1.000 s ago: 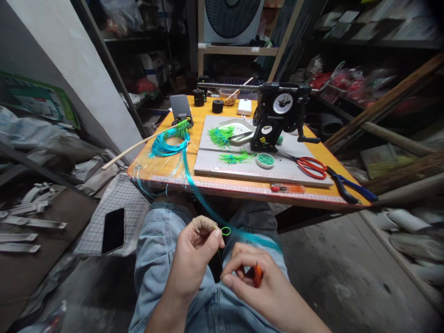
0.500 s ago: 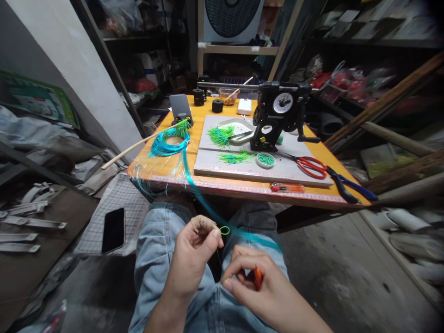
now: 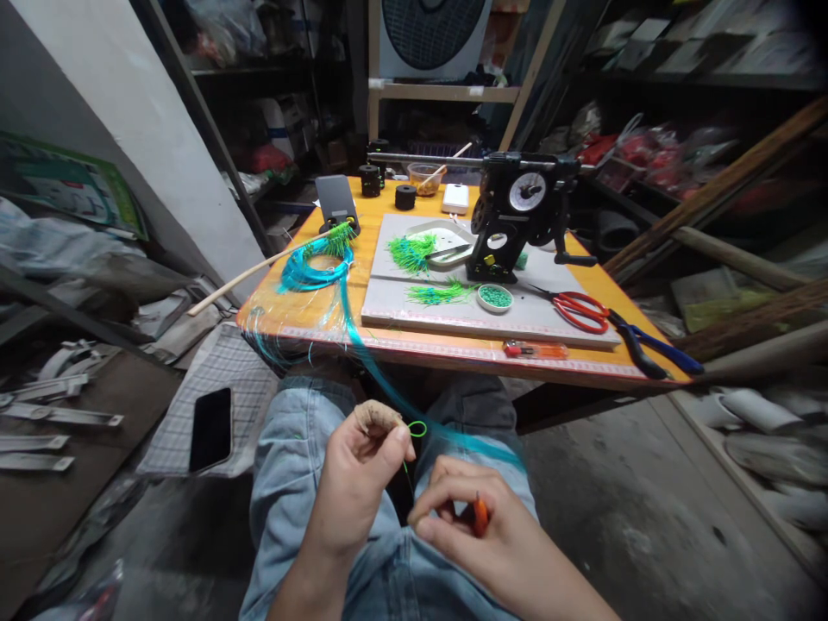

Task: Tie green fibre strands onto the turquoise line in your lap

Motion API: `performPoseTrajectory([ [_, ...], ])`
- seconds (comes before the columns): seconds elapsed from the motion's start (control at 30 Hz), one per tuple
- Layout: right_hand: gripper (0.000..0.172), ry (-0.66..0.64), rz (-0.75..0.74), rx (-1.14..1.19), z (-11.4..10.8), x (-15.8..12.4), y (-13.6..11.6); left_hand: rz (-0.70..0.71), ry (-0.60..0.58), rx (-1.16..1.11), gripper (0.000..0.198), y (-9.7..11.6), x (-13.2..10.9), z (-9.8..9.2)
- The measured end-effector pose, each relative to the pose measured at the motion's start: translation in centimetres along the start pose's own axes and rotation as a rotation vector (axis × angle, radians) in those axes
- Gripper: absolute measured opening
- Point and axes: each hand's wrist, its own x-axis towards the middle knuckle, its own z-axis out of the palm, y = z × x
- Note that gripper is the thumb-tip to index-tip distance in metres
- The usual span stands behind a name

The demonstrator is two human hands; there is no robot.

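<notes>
Over a lap of pale blue denim (image 3: pixel 304 500), as the head camera looks down, both hands are busy with a thin bright-green thread (image 3: pixel 408 479). The left hand (image 3: pixel 362 466) pinches it between thumb and forefinger, a tan wrapping (image 3: pixel 377 415) around one finger, and a small green loop (image 3: pixel 425 428) juts rightward just past those fingertips. From the pinch the thread runs down and slightly rightward, its long axis pointing to the right hand (image 3: pixel 466 517), which sits lower and closer to the body. There, thumb and forefinger are pressed together, apparently on the thread's lower stretch, though it's too fine for me to be sure; a small orange object with a dark tip (image 3: pixel 480 516) is tucked among the curled fingers. The left hand is the nearer to the loop. Beyond it, a long hank of glossy teal fibres (image 3: pixel 372 364) trails from the orange-yellow table (image 3: pixel 368 211) across the lap, and a pale grey board (image 3: pixel 536 323) carries a small white round dish of teal beads (image 3: pixel 497 310).
</notes>
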Motion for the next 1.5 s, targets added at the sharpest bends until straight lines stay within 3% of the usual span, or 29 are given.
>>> performPoseTrajectory([
  [0.13,0.026,0.108,0.067,-0.076,-0.5,-0.1,0.4,0.043,0.043,0.107,0.013,0.1,-0.1,0.2],
  [0.23,0.021,0.171,0.095,-0.173,-0.8,-0.3,0.3,0.062,0.07,0.167,0.009,0.1,-0.2,0.5],
  [0.4,0.026,0.105,-0.015,-0.261,-1.4,-0.6,-0.2,0.054,0.089,0.194,0.006,-0.2,-0.2,0.5],
  [0.53,0.033,0.103,0.015,-0.394,-1.4,-0.2,-0.5,0.066,0.082,0.213,0.006,-0.3,-0.2,0.5],
  [0.63,0.029,0.13,0.038,-0.421,-1.2,0.1,-0.8,0.075,0.07,0.23,0.006,-0.3,-0.2,0.5],
  [0.8,0.032,0.094,-0.061,-0.344,-1.0,0.2,-1.0,0.106,0.063,0.285,0.006,-0.5,-0.2,0.4],
  [0.97,0.032,0.054,-0.048,-0.301,-1.1,0.8,-1.1,0.142,-0.017,0.407,0.01,-0.3,-0.6,0.6],
  [1.07,0.03,0.095,-0.061,-0.184,-1.3,1.4,-0.7,0.123,-0.083,0.46,0.012,-0.1,-0.8,0.7],
  [1.23,0.022,0.187,0.053,0.283,-1.3,1.6,0.4,0.041,-0.108,0.413,0.01,0.0,-0.6,0.4],
  [1.4,0.02,0.307,-0.013,0.257,-1.2,1.5,0.9,-0.006,-0.133,0.318,0.009,0.2,-0.3,0.3],
  [1.5,0.022,0.271,-0.023,0.365,-1.2,1.3,1.1,-0.021,-0.163,0.291,0.008,0.3,-0.3,0.3],
])
